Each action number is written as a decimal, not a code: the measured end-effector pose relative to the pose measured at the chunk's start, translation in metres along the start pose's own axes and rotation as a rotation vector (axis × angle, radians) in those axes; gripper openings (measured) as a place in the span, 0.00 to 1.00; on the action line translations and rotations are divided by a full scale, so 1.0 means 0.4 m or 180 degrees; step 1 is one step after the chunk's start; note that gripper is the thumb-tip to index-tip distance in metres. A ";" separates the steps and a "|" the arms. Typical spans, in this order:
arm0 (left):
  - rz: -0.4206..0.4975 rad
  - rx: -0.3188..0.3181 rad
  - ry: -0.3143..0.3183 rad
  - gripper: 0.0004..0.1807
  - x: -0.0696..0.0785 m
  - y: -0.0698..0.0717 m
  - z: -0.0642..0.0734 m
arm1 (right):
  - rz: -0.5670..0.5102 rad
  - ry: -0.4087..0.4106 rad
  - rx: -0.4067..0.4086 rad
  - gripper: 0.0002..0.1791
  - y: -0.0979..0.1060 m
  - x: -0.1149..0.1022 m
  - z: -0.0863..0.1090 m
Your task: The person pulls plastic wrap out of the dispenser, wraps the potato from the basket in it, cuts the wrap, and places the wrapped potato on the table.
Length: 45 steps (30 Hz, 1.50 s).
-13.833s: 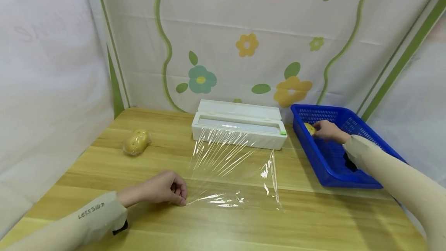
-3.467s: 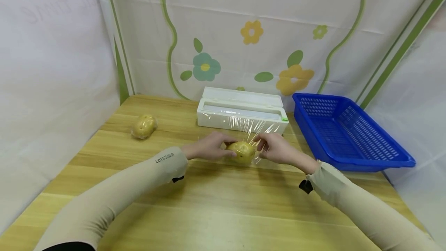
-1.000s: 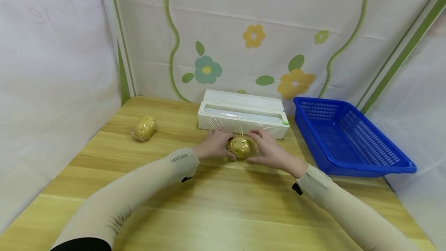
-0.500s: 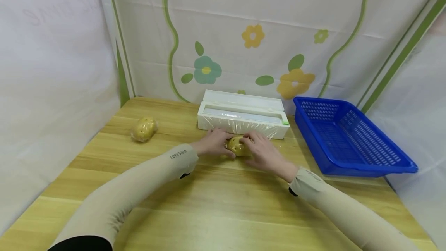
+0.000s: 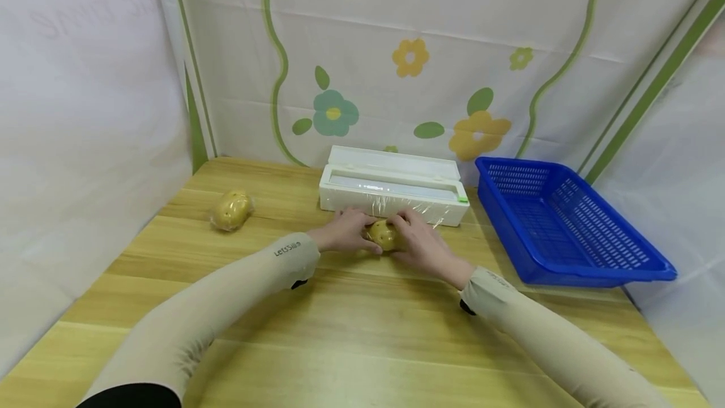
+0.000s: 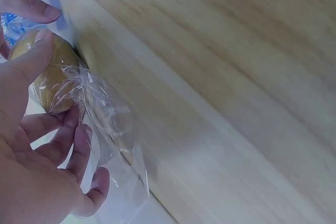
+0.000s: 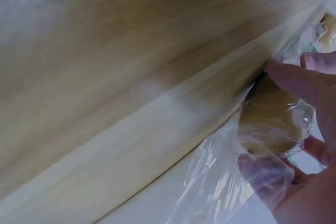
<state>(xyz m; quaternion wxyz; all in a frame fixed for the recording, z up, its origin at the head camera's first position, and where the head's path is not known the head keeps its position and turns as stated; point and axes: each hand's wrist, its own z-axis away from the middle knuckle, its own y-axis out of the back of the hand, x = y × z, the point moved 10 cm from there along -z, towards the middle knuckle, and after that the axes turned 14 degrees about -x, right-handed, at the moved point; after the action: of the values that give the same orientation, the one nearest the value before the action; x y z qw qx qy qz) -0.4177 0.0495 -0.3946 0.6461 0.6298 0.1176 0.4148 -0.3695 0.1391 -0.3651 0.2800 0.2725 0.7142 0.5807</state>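
Between my two hands, just in front of the white dispenser box, lies a potato [image 5: 382, 235] with clear cling film [image 6: 107, 114] around it. Thumb and fingers of my left hand [image 5: 347, 230] curl round its left side; in the left wrist view the thumb presses on the potato and loose film bunches by the fingertips. My right hand [image 5: 423, 243] grips the right side, hiding part of the potato in the head view. Film [image 7: 215, 177] stretches from the potato toward the box in the right wrist view, passing over some of the right fingers.
The white cling film box [image 5: 391, 203] stands at the back with its lid up. A film-wrapped potato [image 5: 232, 209] sits at the left of the wooden table [image 5: 362, 345]. A blue plastic basket [image 5: 527, 263] stands at the right.
Earlier, my right hand took the potato from the basket while my left held the film's edge. Since then film has been wrapped round it; lately my right hand has shifted slightly left over it.
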 end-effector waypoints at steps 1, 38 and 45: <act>-0.0015 0.0006 -0.0004 0.34 -0.001 0.000 0.000 | -0.0010 -0.0006 -0.0011 0.34 -0.001 0.002 -0.002; -0.0394 0.0689 0.0214 0.42 0.028 0.072 0.013 | -0.0793 -0.0508 -0.0128 0.29 -0.005 0.105 -0.036; -0.0368 0.0796 0.0210 0.34 0.017 0.080 0.000 | -0.1127 -0.0622 0.0015 0.27 -0.007 0.127 -0.035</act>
<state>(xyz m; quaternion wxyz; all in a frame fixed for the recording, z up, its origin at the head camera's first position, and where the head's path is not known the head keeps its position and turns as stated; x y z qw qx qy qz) -0.4260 0.0498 -0.3629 0.5811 0.6837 0.2257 0.3794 -0.4151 0.1651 -0.3699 0.4451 0.1983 0.7218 0.4915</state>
